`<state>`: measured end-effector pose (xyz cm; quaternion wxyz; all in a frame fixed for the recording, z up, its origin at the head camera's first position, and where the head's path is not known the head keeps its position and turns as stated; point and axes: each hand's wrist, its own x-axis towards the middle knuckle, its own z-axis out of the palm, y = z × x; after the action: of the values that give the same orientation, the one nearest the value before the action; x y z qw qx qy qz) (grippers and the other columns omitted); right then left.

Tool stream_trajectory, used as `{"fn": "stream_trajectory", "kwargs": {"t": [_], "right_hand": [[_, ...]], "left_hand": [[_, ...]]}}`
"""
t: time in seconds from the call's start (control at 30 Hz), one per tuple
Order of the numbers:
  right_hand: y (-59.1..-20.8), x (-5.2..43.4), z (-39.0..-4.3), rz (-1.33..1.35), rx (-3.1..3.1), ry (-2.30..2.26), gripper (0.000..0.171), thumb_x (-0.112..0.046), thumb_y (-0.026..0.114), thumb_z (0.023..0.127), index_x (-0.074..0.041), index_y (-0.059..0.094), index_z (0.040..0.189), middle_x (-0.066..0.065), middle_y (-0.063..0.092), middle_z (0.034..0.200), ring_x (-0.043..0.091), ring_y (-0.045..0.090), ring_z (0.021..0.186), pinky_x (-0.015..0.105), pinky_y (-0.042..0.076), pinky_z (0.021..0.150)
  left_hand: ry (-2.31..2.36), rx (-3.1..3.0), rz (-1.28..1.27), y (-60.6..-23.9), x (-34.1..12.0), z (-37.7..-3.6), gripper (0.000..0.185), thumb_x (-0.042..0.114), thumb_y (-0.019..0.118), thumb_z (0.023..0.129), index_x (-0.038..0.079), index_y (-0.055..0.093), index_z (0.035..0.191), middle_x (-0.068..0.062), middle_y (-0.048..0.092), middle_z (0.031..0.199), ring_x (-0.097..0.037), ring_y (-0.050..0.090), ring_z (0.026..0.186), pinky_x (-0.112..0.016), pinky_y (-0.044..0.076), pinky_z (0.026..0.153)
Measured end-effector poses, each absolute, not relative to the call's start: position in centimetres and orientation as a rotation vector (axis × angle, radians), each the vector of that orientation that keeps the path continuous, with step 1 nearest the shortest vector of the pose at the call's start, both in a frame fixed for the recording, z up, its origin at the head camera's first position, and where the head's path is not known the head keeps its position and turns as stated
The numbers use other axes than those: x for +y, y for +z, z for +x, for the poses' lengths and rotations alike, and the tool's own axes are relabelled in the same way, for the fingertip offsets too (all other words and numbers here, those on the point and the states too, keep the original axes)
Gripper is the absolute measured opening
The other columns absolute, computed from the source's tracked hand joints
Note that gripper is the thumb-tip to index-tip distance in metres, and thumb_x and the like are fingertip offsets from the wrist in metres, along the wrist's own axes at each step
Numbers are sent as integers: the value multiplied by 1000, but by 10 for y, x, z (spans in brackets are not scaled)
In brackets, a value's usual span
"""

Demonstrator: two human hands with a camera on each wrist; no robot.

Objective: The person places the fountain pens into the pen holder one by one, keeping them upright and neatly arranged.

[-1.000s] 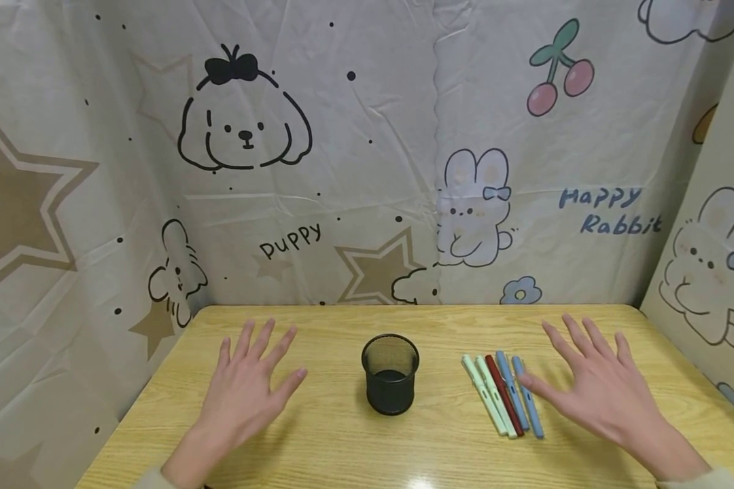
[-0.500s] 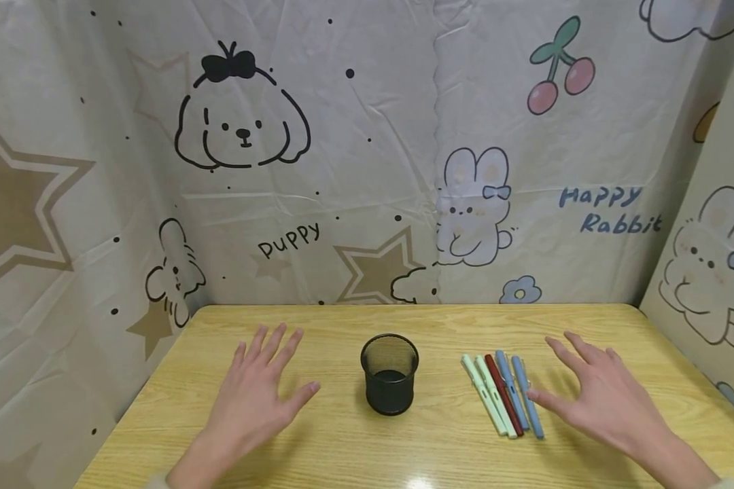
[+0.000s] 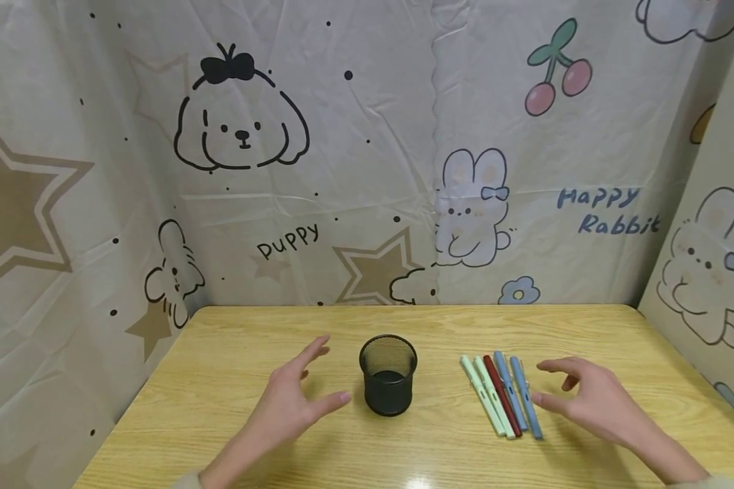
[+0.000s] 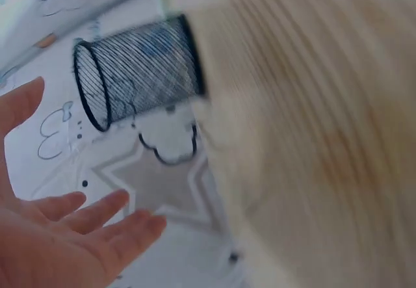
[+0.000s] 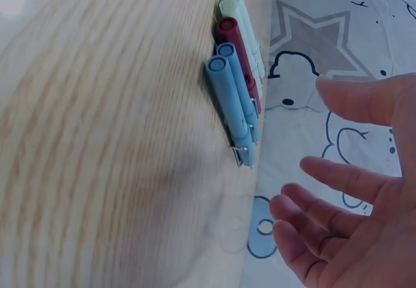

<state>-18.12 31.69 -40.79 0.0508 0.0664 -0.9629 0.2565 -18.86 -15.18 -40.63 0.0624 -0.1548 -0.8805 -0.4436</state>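
Note:
A black mesh pen cup (image 3: 389,394) stands upright near the middle of the wooden table (image 3: 428,455); in the left wrist view the pen cup (image 4: 143,70) appears sideways. To its left is my left hand (image 3: 287,401), thumb spread from relaxed fingers, apart from the cup and holding nothing. Right of the cup lie several capped pens side by side: two pale green pens (image 3: 484,397), a dark red pen (image 3: 503,395) and two blue pens (image 3: 528,399). Just beside the rightmost blue pen hovers my right hand (image 3: 599,401), its fingers loosely bent with nothing between thumb and fingers.
A pale curtain (image 3: 367,170) printed with cartoon animals and stars hangs behind the table and along both sides. The table's back edge (image 3: 318,306) runs close to the curtain.
My left hand has moved right toward the pen cup and turned onto its side. My right hand has turned, its fingers drawing in beside the pens. The cup and pens stay put.

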Motion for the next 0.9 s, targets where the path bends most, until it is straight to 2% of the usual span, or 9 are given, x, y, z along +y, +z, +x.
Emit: {"fn": "stream_trajectory", "kwargs": {"t": [0.07,0.13,0.33,0.53,0.7,0.9], "right_hand": [[-409,317,-182,190,-2951,850,55,-39,87,87,-3,75,127,8,73,105,16,58,81,31,42,59],[-410,317,-184,187,-2960,904,52,-37,87,88,-3,76,125,3,73,100,13,55,75,30,40,57],[-413,321,-191,183,-2991,967,47,-35,88,87,-2,78,120,4,75,104,14,53,72,29,40,56],[-416,322,-196,203,-3027,940,51,-39,91,83,-4,80,118,0,74,100,18,54,78,30,43,59],[-421,320,-199,217,-3040,917,50,-41,95,78,-7,83,112,-1,73,95,18,53,76,30,43,59],[-426,320,-199,204,-3038,921,50,-37,98,74,-3,83,108,-3,71,86,17,53,72,28,41,58]], "left_hand": [[-1589,-2600,-492,-405,-147,-191,91,33,92,84,16,46,160,-10,59,149,-39,50,141,-58,44,111],[-1788,-2548,-511,-405,-143,-193,90,25,92,84,13,45,160,-12,57,150,-42,48,142,-58,42,112],[-2064,-2502,-539,-409,-133,-200,93,17,91,84,10,40,162,-19,47,157,-46,39,147,-57,33,119],[-2146,-2477,-522,-413,-126,-207,94,10,90,85,6,38,162,-22,43,159,-47,36,149,-57,31,120],[-2150,-2482,-508,-416,-120,-213,93,7,90,84,2,38,161,-24,44,158,-48,37,147,-58,32,119],[-2145,-2490,-532,-420,-112,-218,94,7,91,84,-1,37,160,-28,44,156,-48,39,146,-59,33,118]]}}
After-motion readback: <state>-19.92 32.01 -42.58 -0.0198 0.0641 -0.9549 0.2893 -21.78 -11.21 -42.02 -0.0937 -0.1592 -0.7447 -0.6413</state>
